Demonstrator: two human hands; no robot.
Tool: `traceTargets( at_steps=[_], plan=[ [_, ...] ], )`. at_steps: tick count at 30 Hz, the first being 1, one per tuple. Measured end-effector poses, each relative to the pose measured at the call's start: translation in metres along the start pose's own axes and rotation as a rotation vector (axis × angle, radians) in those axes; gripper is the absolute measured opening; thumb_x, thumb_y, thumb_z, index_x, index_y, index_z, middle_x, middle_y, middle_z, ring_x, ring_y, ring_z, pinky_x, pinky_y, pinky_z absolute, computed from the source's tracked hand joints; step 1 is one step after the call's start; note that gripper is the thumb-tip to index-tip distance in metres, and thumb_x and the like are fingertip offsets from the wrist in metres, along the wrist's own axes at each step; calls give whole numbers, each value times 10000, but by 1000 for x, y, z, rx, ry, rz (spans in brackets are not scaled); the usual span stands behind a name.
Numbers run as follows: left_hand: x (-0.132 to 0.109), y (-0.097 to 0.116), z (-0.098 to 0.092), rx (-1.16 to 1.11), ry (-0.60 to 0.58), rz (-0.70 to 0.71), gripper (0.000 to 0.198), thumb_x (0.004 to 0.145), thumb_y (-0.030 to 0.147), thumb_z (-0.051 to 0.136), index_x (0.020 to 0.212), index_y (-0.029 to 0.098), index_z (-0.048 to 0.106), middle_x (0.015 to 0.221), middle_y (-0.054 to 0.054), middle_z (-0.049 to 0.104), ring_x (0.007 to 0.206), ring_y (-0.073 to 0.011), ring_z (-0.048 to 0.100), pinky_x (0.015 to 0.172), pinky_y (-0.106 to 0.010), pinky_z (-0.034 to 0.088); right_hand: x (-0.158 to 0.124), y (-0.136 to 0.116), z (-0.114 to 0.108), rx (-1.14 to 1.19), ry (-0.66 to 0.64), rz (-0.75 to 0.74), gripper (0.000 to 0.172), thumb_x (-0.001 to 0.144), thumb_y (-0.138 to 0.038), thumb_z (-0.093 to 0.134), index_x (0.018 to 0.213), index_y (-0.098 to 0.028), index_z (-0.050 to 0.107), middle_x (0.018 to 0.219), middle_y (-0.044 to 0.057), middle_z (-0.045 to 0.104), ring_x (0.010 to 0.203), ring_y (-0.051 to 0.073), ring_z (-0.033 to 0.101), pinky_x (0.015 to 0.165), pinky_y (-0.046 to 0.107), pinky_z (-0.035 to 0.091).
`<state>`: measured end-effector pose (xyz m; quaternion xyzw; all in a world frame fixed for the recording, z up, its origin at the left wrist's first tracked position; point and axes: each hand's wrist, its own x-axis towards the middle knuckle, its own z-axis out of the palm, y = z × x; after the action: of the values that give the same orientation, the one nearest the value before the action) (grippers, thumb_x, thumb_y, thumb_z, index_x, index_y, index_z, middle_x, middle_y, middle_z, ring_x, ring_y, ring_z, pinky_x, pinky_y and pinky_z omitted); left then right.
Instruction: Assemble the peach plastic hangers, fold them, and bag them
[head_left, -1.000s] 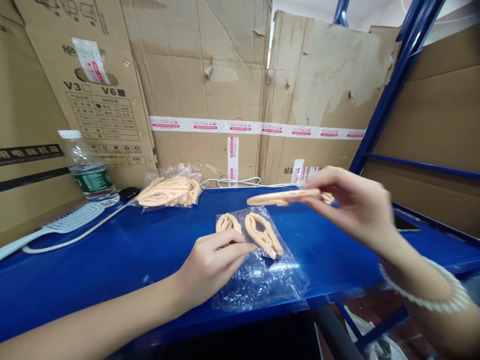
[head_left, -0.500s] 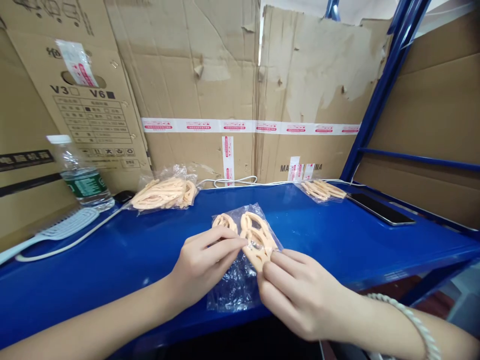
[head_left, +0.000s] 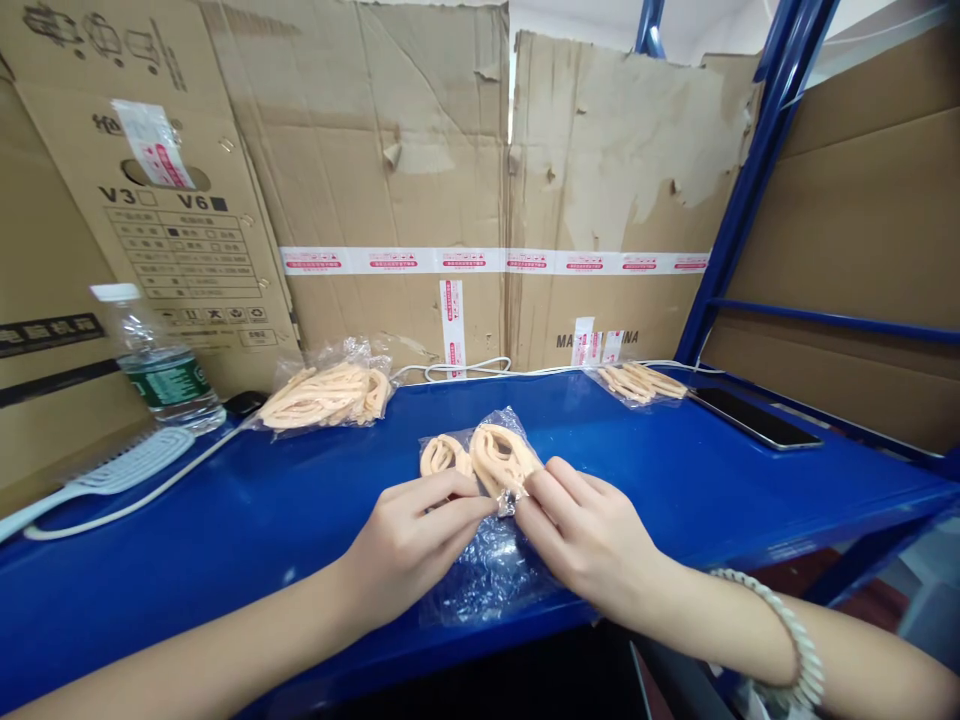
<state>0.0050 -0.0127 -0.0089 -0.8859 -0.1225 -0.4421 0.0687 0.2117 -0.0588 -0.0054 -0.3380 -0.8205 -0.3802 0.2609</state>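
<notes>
Pale wooden-looking oval pieces [head_left: 501, 455] lie in a clear plastic bag [head_left: 487, 575] near the front of the blue table, with a smaller group of them [head_left: 444, 455] on the left side. My left hand [head_left: 424, 530] pinches the plastic at the near end of the pieces. Opposite it, my right hand [head_left: 581, 525] has its fingers closed on the bag at the right edge of the larger pieces. The crinkled lower part of the bag lies flat below both hands. A braided band circles my right wrist.
Filled bags lie at the back left [head_left: 322, 395] and back right [head_left: 641, 382]. A phone [head_left: 754, 418] rests at the right; a bottle [head_left: 169, 375], hairbrush [head_left: 142, 462] and white cable [head_left: 150, 500] are at the left. Cardboard [head_left: 375, 180] stands behind the blue table [head_left: 300, 500].
My right hand has moved up and slightly left, closer to my left hand. The larger pieces are now shifted and turned, lying deeper in the bag's far part.
</notes>
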Motion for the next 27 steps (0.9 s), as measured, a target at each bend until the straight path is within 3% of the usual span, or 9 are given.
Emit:
traceTargets(
  at_steps=[4,7,9,12,14,18,22,24,27],
  plan=[
    [-1,2,-2,-5,-112,11,171,895,70,547,984,153,667,862,-46,675,753,-133,653,676,-216,531,-4,18,-8,306,-228,175,97,894,-202,574,807,-186,535,818,44,568,738,177,491,552,266,392],
    [1,6,-7,-25,-230,-32,179,916,85,504,962,157,661,845,-41,662,730,-138,637,647,-227,524,-14,39,-25,625,-354,256,123,889,-305,618,909,-201,556,916,45,602,869,188,538,729,306,483],
    [2,9,-10,-32,-270,-70,186,925,94,487,940,159,660,843,-43,655,733,-144,632,650,-239,524,-24,51,-36,769,-391,270,249,875,-365,636,1062,-213,574,1070,72,610,1021,210,551,873,357,490],
    [0,15,-12,-29,-303,-120,199,931,95,475,933,166,661,839,-41,647,729,-148,627,643,-248,518,-41,60,-44,867,-479,208,641,766,-462,732,1319,-246,492,1347,112,499,1249,261,474,1018,398,446],
    [-5,19,-11,-21,-299,-142,212,931,82,467,945,173,657,837,-37,643,714,-144,622,625,-243,510,-51,57,-43,850,-511,190,718,763,-464,733,1388,-260,442,1429,119,430,1320,272,418,1060,402,420],
    [-21,32,-12,6,-245,-183,214,925,66,467,973,180,642,871,-41,648,726,-140,621,637,-238,514,-62,39,-33,784,-440,205,428,886,-340,621,1297,-257,539,1403,105,469,1340,241,399,1069,386,421],
    [-29,50,-15,26,-191,-221,164,918,121,523,1005,178,649,894,-49,666,767,-151,635,689,-244,534,-63,27,-28,758,-313,150,362,884,-284,625,1238,-225,575,1352,120,516,1326,253,405,1047,409,443],
    [-30,56,-18,44,-168,-213,154,919,241,558,1005,168,662,898,-70,673,777,-177,639,699,-278,548,-61,24,-27,777,-252,131,276,888,-249,618,1161,-214,604,1294,120,558,1281,252,447,1017,414,465],
    [-29,63,-23,54,-211,-231,348,844,490,635,985,175,680,898,-90,680,778,-215,640,692,-326,570,-57,19,-28,825,-209,157,102,894,-176,577,981,-204,622,1162,108,619,1148,241,536,939,414,505]
  ],
)
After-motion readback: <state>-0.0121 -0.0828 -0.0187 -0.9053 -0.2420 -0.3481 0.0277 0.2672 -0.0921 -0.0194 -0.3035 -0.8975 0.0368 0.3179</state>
